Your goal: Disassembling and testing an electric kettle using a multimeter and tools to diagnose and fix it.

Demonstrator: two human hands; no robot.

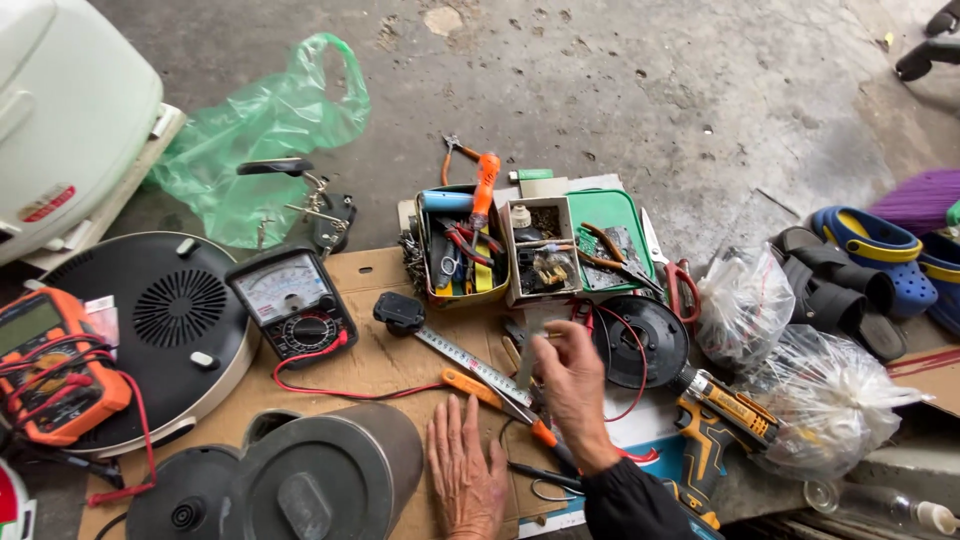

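The left hand [465, 470] lies flat, palm down and fingers spread, on the sheet of cardboard [385, 360] that covers the floor here; its grip is fully open and holds nothing, and it seems to serve as a prop for the leaning body. The right hand [572, 385] is raised just above the work area, its grip pinched closed on a thin grey strip [530, 350], probably a small metal blade or ruler piece, though motion blur hides the detail. The strip stands nearly upright in the view, its long axis running from the fingers toward the far side, its free end pointing at the small open box of parts [540, 262]. Holding it by one end leaves most of its length free.

Just left of the right hand, a steel ruler [470, 365] and an orange-handled screwdriver [495, 400] lie diagonally on the cardboard. To the right sit a black round disc [640, 342] and a yellow cordless drill [715, 420]. Further left rests an analogue multimeter [292, 303] with a red lead, and an orange digital meter [55, 365] lies on a round black appliance base [180, 330].
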